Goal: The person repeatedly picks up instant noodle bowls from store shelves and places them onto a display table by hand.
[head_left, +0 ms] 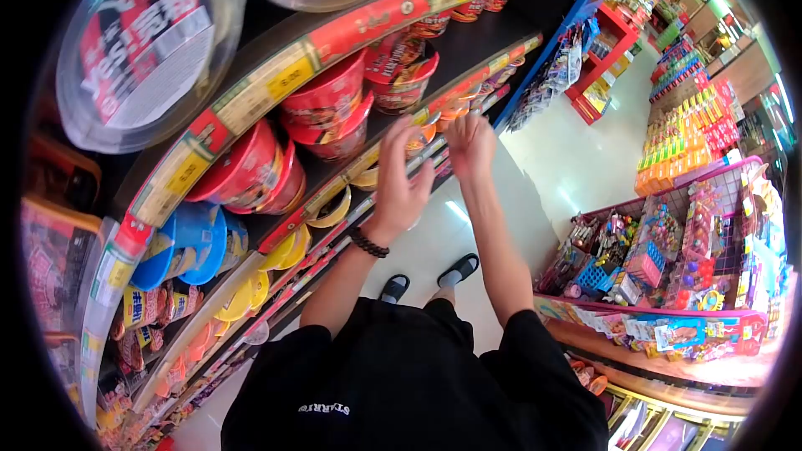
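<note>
My left hand [399, 179], with a dark beaded bracelet [368, 243] on its wrist, is raised beside the shelf. Its thumb stands apart from the fingers, and I see nothing in it. To its right, my right hand [472, 144] is closed with the fingers curled away from me; whatever they hold, if anything, is hidden. Nearest the hands are orange-rimmed bowls [420, 135] on a lower shelf. Red instant noodle tubs [330, 113] stand stacked on the shelf above, left of my left hand, and a blue tub [180, 242] sits farther along.
A price-tag rail [288, 79] runs along the curved shelf edge. Large clear-lidded noodle bowls [150, 46] stand close at the upper left. At the right is a pink-edged bin [652, 311] of small goods. Pale floor [535, 196] shows between shelf and bin.
</note>
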